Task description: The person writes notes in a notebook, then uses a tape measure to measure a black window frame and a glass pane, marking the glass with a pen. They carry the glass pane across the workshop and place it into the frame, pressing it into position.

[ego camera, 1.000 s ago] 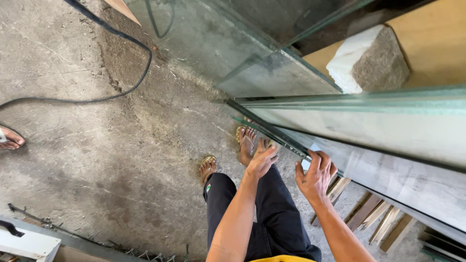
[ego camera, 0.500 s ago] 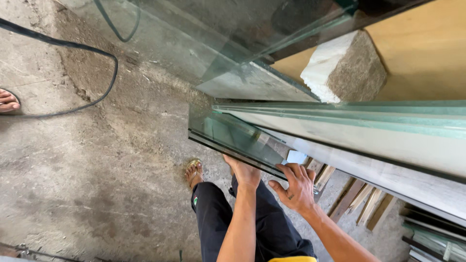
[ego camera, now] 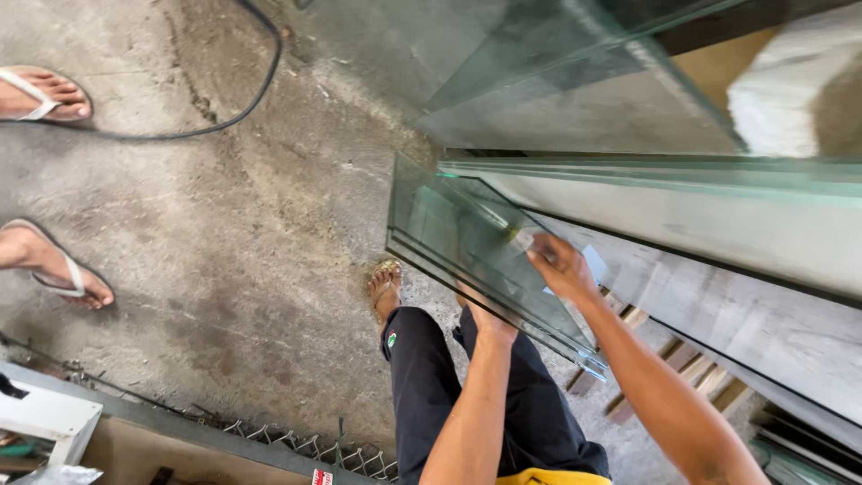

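Glass sheet (ego camera: 467,247) gripped between left hand (ego camera: 485,316) and right hand (ego camera: 558,265).

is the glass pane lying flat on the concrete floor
No, the clear greenish glass pane is lifted off the grey concrete floor, held by the left hand and right hand.

Two hands (ego camera: 489,316) (ego camera: 558,265), one tilted glass pane (ego camera: 467,242), one black cable (ego camera: 242,103), two sandalled feet (ego camera: 40,94) (ego camera: 54,265) of another person

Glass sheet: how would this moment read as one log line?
left hand: under glass sheet, grip unclear | right hand: on sheet's top face | sheet: tilted, off concrete floor | another person's sandalled feet: far left
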